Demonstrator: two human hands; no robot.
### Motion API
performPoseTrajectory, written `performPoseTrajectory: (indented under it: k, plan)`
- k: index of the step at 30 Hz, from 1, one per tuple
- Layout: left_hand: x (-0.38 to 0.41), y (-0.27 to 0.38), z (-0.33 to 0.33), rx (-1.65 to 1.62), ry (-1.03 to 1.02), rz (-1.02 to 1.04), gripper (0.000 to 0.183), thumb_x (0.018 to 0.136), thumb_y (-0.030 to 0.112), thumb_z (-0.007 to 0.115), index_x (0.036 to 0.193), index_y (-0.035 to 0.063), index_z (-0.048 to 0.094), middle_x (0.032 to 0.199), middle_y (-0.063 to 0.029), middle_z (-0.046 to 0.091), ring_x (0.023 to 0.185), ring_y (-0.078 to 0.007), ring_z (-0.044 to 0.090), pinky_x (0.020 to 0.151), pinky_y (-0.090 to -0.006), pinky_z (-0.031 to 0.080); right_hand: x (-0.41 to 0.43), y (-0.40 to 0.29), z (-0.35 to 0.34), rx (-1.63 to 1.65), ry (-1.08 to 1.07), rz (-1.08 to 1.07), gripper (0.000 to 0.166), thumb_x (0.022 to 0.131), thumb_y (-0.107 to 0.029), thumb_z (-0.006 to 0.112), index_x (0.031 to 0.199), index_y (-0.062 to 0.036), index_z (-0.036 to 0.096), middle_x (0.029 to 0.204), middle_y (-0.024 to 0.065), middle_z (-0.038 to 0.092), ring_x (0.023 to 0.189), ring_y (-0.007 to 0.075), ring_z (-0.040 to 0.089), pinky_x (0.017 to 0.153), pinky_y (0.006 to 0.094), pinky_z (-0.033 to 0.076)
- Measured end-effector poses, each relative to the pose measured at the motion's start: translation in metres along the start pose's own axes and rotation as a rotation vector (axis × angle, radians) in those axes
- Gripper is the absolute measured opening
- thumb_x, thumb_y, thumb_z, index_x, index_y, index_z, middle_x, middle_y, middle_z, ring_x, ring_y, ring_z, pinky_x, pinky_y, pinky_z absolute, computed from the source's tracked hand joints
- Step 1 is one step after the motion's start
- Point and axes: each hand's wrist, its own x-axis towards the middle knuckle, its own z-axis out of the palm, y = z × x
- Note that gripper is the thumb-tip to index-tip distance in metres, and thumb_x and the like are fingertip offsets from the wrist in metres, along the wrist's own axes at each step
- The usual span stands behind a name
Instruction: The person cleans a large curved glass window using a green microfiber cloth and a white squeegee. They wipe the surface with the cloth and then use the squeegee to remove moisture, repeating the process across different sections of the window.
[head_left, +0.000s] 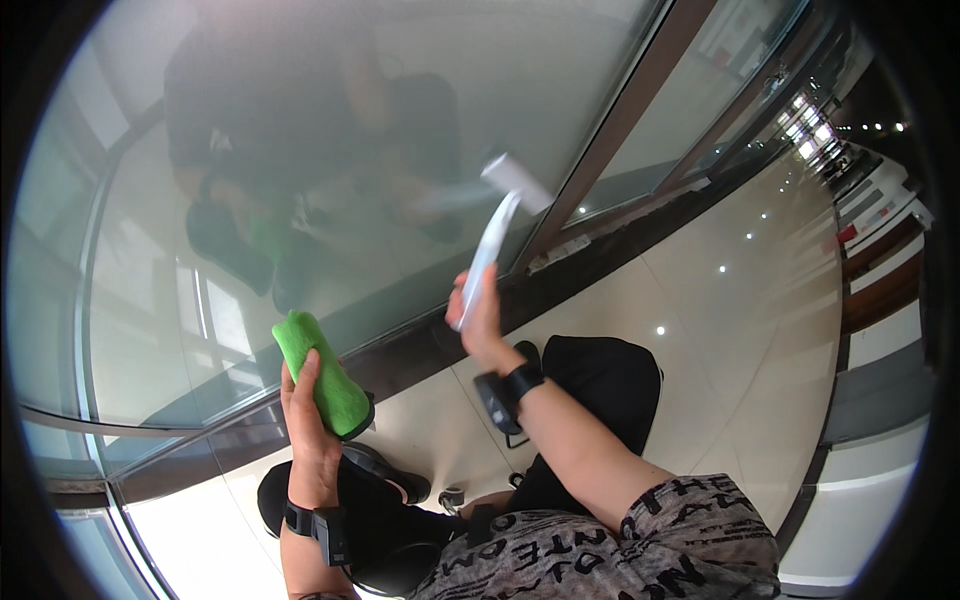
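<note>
My left hand (306, 397) is closed around a folded bright green cloth (322, 379) with a dark edge, held in front of the lower part of a large glass pane (300, 165). In my right hand (477, 311) is the white handle of a squeegee-like tool (491, 240), somewhat blurred. Its wide pale head is up by the pane's lower right part, near the brown frame; whether it touches the glass I cannot tell. The pane shows dim reflections of me and the tool.
A brown metal upright (615, 127) borders the pane on the right. Dark stone edging (420, 345) runs along the glass foot. Glossy floor tiles (720, 345) stretch down a corridor. My knees in black trousers (600, 382) are bent close below my hands.
</note>
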Motion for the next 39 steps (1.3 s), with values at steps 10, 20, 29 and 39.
performPoseTrajectory:
  k: [10,20,29,39]
  plan:
    - [-0.004,0.006,-0.002,0.003,-0.015,-0.011,0.039,0.090,0.022,0.064,0.122,0.0058,0.052,0.095,-0.0069,0.060,0.083,-0.0157,0.060,0.071,-0.0293,0.050,-0.002,0.000,-0.006,0.338,0.030,0.194,0.061,0.089,-0.071,0.039,0.092,-0.0104,0.048,0.057,-0.0010,0.039,0.044,0.0103,0.036,0.043,0.0269,0.031]
    - [-0.004,0.009,0.011,0.002,-0.040,-0.025,0.037,0.089,0.022,0.064,0.121,0.0062,0.052,0.093,-0.0070,0.060,0.082,-0.0157,0.060,0.070,-0.0289,0.050,-0.054,0.030,0.038,0.637,-0.036,0.546,0.058,0.091,-0.067,0.038,0.094,-0.0102,0.052,0.069,0.0017,0.044,0.048,0.0112,0.037,0.048,0.0283,0.033]
    - [-0.004,0.019,0.012,0.030,-0.046,-0.029,0.037,0.089,0.022,0.064,0.120,0.0063,0.052,0.093,-0.0078,0.060,0.083,-0.0160,0.060,0.070,-0.0290,0.050,0.006,0.029,-0.020,0.985,0.106,0.648,0.056,0.096,-0.059,0.034,0.089,-0.0060,0.053,0.064,-0.0013,0.041,0.047,0.0080,0.041,0.045,0.0231,0.037]
    - [-0.005,0.015,0.010,0.103,-0.016,-0.051,0.042,0.091,0.026,0.061,0.124,0.0032,0.048,0.101,-0.0086,0.059,0.085,-0.0178,0.060,0.074,-0.0300,0.052,0.020,0.057,-0.045,1.050,0.105,0.799,0.051,0.093,-0.056,0.043,0.088,-0.0064,0.055,0.059,-0.0034,0.043,0.048,0.0083,0.042,0.046,0.0236,0.036]
